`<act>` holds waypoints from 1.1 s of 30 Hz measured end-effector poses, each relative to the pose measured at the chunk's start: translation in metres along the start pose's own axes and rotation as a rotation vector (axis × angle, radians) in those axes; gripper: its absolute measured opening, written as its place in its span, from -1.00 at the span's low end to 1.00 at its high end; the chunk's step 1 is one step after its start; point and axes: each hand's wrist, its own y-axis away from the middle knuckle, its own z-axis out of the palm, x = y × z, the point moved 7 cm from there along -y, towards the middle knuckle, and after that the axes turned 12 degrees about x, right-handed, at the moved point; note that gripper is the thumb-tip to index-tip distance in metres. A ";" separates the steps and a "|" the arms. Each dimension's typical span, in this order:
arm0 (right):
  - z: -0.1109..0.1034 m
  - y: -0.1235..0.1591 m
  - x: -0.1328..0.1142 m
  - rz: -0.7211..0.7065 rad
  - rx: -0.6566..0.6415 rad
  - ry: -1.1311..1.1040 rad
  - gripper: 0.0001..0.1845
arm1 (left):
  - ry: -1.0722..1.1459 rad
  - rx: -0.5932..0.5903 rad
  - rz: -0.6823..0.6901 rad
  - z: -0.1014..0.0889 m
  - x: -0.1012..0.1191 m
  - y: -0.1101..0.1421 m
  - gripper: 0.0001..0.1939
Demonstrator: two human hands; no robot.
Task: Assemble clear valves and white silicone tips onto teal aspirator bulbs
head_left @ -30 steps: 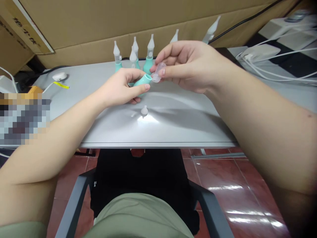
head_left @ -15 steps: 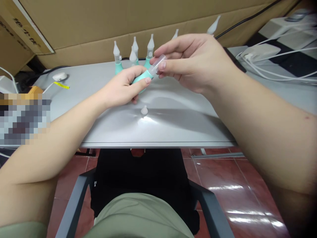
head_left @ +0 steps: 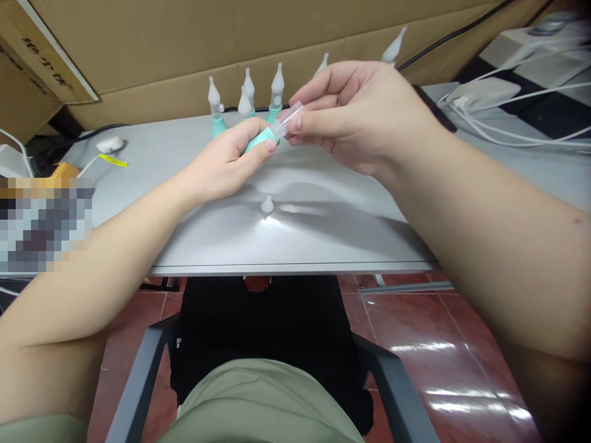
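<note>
Mint green and smooth, a rounded, soft-looking bulb [head_left: 258, 141] lies tilted in the left hand [head_left: 226, 159] in the head view, held above the pale grey, flat-topped desk [head_left: 207, 240]; that hand's fingers wrap it, thumb along the upper side. The right hand [head_left: 357, 117] pinches a clear, colourless plastic tube [head_left: 290, 117] between thumb and fingers, and the tube's lower end meets the bulb's mouth at a slant. How deep it sits cannot be told. The likeliest fault is a crooked joint: if the two hands' angles disagree under pressure, the tube could bind on one side and leave a gap at the rim. A harder squeeze by the left hand might deform the bulb and push the tube out, while slick plastic could slip in the pinch. Below the hands, a small, whitish, cone-shaped tip [head_left: 267, 205] stands upright on the desk; a dropped tube or lowered wrist could knock it towards the front edge. Behind, an upright, white-nozzled, mint-based piece [head_left: 277, 83] stands near the right fingers, where a backward swing could topple it.
</note>
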 end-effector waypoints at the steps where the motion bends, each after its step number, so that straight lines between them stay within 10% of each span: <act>1: -0.001 -0.001 0.002 0.000 0.000 -0.006 -0.63 | -0.015 -0.001 0.005 0.000 0.001 0.000 -0.58; 14: 0.000 -0.004 0.007 -0.078 0.002 -0.021 -0.57 | -0.113 -0.022 0.033 0.001 0.009 -0.001 -0.41; 33: 0.002 0.006 -0.001 -0.027 -0.001 0.113 -0.52 | -0.261 -0.033 0.260 0.002 0.008 -0.002 -0.75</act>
